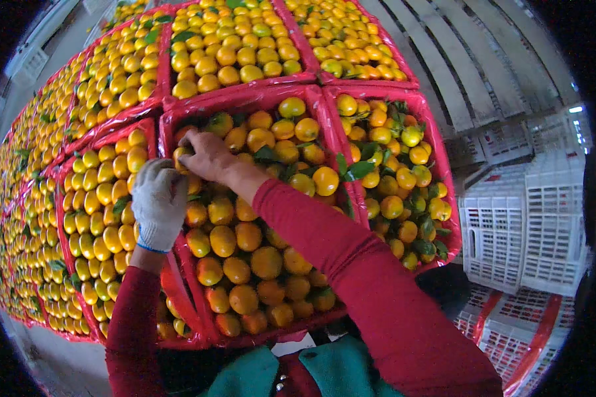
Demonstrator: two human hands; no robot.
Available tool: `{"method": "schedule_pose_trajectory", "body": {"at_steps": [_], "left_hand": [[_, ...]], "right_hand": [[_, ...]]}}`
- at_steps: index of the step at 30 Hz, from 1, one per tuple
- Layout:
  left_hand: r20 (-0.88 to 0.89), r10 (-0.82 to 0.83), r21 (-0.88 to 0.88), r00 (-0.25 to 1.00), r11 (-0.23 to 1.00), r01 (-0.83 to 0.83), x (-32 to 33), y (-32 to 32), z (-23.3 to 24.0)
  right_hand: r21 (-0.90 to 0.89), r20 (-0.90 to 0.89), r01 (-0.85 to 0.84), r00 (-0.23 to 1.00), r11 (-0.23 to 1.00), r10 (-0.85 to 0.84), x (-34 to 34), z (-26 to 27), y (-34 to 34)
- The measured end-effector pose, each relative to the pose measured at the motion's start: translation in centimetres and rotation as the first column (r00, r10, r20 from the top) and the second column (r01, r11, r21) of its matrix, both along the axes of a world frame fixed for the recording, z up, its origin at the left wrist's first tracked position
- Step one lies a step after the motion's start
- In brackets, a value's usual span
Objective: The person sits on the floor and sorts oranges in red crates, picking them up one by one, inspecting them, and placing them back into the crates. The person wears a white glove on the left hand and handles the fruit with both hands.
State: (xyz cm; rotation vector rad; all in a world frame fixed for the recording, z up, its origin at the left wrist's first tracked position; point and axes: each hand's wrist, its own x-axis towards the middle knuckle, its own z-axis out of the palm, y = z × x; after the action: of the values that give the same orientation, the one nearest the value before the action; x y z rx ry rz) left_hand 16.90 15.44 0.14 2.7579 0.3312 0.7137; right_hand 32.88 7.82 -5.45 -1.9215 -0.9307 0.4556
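Observation:
In the middle stands a crate lined with pink-red plastic film (pixel 243 95), holding orange citrus fruits (pixel 267 262). In its near part the fruits lie in rows; in its far part they lie less evenly, with green leaves (pixel 265 154) among them. My right hand (pixel 206 154), bare, reaches over the crate's far left corner, its fingers bent at a fruit (pixel 180 153); whether they grip it cannot be told. Close beside it, at the crate's left rim, is my left hand (pixel 160 198) in a white knitted glove, fingers curled. What lies inside them is hidden.
Similar lined crates of citrus fruits (pixel 97 183) adjoin at left and beyond. The crate on the right holds loosely heaped fruits (pixel 406 178) with leaves. White plastic crates (pixel 494 233) are stacked at far right, some with red bands (pixel 486 315). Slatted boards (pixel 452 54) lie at upper right.

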Motion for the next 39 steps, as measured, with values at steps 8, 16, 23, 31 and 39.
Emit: {"method": "schedule_pose_trajectory", "body": {"at_steps": [8, 16, 23, 31, 39], "left_hand": [[-0.111, 0.235, 0.091, 0.966, 0.97, -0.226, 5.7, -2.4, -2.1], [-0.049, 0.3, 0.065, 0.953, 0.953, -0.296, 4.1, -2.4, -1.4], [-0.006, 0.315, 0.027, 0.949, 0.949, -0.315, 3.4, -2.2, -1.6], [0.005, 0.313, -0.003, 0.95, 0.95, -0.313, 3.6, -2.4, -1.5], [0.025, 0.321, 0.028, 0.947, 0.946, -0.322, 3.6, -2.5, -1.8]], "right_hand": [[0.389, 0.204, -0.037, 0.978, 0.92, -0.047, 2.7, -1.0, -3.6], [-0.451, 0.603, 0.68, 0.71, 0.578, -0.364, 18.9, 6.2, -24.7], [-0.366, 0.634, 0.717, 0.658, 0.593, -0.405, 16.5, 7.8, -25.0], [0.087, 0.54, -0.167, 0.836, 0.982, 0.094, 4.0, 7.3, -5.0], [-0.124, 0.345, -0.168, 0.917, 0.978, 0.201, 4.0, 2.9, 0.3]]}}
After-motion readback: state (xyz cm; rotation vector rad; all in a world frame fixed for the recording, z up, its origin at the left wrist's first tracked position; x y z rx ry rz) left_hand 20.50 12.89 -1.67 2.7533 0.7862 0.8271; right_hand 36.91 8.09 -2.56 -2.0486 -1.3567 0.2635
